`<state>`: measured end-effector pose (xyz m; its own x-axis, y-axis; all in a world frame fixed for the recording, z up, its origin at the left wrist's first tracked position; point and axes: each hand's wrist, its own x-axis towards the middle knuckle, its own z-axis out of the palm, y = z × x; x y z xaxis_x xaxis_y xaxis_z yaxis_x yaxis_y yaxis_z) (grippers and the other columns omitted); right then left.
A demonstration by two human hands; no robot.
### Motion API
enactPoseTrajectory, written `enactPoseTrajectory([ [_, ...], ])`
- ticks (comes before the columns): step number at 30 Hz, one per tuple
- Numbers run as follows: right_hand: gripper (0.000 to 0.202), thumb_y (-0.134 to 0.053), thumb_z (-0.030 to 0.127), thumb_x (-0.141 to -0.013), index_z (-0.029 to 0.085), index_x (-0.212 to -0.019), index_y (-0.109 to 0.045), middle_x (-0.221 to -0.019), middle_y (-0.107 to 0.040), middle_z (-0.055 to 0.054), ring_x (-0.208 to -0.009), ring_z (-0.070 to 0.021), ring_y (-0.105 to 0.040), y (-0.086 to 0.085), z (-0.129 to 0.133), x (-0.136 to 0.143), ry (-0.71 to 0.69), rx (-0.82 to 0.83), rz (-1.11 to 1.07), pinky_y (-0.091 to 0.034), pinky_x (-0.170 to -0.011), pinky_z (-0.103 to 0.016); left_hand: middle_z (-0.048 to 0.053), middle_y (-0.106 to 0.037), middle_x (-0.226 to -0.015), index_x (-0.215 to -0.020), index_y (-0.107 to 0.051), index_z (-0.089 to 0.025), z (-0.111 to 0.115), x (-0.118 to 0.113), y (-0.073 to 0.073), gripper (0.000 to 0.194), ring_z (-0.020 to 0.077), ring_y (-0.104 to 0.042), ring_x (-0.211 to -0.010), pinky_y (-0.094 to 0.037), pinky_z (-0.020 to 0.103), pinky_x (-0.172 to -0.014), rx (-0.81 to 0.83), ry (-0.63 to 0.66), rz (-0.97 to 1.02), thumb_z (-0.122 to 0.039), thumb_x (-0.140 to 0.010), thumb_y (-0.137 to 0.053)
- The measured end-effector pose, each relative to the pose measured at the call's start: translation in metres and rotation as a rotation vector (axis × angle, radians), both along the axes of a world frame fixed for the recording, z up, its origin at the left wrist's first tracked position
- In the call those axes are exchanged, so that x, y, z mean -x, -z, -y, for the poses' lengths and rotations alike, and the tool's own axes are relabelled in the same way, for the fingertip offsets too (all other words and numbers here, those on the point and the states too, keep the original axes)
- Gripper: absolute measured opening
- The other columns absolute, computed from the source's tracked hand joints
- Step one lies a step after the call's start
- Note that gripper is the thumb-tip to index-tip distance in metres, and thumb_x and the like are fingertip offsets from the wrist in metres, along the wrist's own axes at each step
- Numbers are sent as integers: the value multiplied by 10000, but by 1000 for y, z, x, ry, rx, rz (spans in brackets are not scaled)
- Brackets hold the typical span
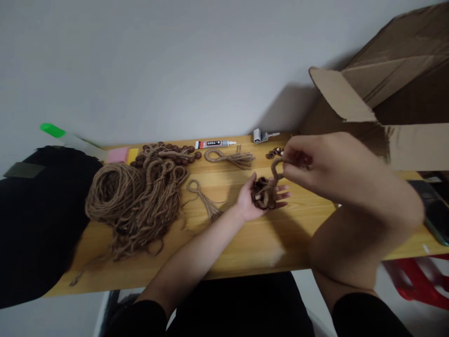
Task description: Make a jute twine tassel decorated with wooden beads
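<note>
On the upturned palm of my left hand (249, 199), fingers spread, rests a small bundle of dark brown beads and cord (264, 194). My right hand (301, 159) is raised just above and to the right, its fingers pinched on a brown cord (277, 168) that runs down to the bundle. Behind the hands, a few dark beads (274, 153) lie on the table. Left of my hands are a looped cord with a tassel (229, 157) and a smaller looped tassel (205, 199).
The wooden table (252, 252) bears a cord coil (114, 192), a knotted cord pile (154, 210), beaded cords (168, 153), a glue tube (214, 143) and a crumpled tube (261, 136). A cardboard box (354, 98) stands right, near a phone (430, 206). Something black (42, 220) is left.
</note>
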<state>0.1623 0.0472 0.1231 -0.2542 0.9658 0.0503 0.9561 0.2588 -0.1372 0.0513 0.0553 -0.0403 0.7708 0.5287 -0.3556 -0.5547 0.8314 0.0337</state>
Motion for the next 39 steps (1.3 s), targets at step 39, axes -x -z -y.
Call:
enactPoseTrajectory([
  [39,157,-605,350,-826,205,-784,-562,-692,-592,14,-531,-98,-499,30,-27,47,5,-393,-1009,-417,-504,-253,134,-698,-825,-923,-609,-98,-1,-2,17,369,230,-683,-762,-480,361,-736,-233,75,36,-339,-953,-331],
])
